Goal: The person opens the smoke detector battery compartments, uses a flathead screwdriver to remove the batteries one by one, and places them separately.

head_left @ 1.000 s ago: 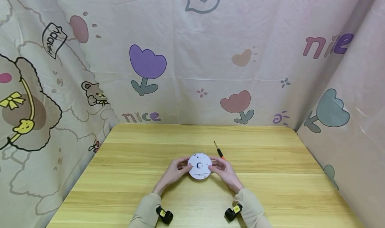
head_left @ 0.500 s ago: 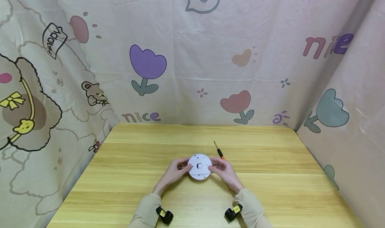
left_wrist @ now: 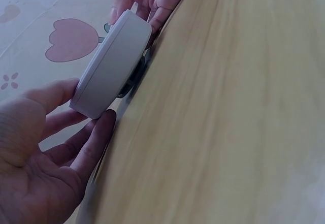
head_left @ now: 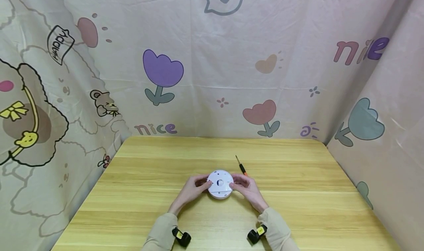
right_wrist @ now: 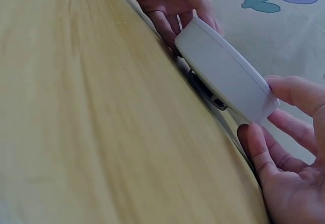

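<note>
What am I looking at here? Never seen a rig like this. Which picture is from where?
No robot: these are a person's bare hands. The wide picture comes from a camera worn on the head, looking forward and down; the two close-ups come from cameras worn on the wrists, one each. The black devices by the sleeves are probably those wrist cameras.

Left hand and right hand grip a round white device from opposite sides, thumbs on its upper face. The close-ups show its side wall and a dark part underneath.

On the wooden table, just beyond the right hand, lies what looks like a screwdriver. Printed cloth hangs behind.
</note>
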Demonstrator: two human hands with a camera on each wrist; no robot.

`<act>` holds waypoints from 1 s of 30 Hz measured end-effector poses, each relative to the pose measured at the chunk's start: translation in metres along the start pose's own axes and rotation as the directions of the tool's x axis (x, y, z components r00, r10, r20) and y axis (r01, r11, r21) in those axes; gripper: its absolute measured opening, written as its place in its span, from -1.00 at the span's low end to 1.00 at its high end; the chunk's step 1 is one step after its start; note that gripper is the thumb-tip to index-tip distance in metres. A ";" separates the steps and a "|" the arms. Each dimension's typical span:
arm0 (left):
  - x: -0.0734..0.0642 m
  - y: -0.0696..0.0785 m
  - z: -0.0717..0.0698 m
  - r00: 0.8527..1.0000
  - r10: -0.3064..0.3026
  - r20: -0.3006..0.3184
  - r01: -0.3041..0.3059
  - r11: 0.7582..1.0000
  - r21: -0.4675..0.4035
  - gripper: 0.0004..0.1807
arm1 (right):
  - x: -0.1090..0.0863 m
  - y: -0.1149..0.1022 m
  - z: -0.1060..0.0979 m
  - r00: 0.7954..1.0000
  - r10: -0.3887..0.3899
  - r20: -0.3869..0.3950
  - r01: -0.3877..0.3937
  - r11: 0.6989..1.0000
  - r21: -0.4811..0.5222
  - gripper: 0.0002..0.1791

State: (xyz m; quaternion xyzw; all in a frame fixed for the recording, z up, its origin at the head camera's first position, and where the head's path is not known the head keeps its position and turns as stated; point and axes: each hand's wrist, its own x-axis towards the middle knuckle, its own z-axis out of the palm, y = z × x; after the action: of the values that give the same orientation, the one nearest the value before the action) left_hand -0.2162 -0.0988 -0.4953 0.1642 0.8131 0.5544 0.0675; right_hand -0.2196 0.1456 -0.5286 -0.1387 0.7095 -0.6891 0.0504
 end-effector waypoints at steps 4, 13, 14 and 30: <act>-0.005 0.016 -0.002 1.000 -0.008 -0.007 0.008 0.999 0.031 -0.55 | 0.000 0.001 0.000 1.000 0.006 -0.013 -0.005 1.000 0.010 -0.50; 0.008 -0.014 0.003 0.999 -0.002 -0.051 0.005 0.998 0.058 -0.57 | 0.000 0.002 0.000 1.000 -0.023 -0.005 0.023 1.000 0.020 -0.47; 0.009 -0.017 0.004 0.999 -0.001 -0.050 0.004 0.998 0.059 -0.56 | 0.000 0.002 0.000 1.000 -0.017 -0.006 0.017 1.000 0.024 -0.47; 0.011 -0.019 0.007 0.992 0.092 0.089 -0.081 0.989 -0.128 -0.24 | -0.002 -0.018 0.004 0.996 0.024 0.087 -0.022 0.999 -0.025 -0.32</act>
State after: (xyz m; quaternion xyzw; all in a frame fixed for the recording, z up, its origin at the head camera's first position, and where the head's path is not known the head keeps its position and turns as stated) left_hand -0.2278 -0.0953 -0.5144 0.2210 0.7650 0.5978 0.0920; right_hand -0.2145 0.1423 -0.5109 -0.1613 0.7163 -0.6732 0.0876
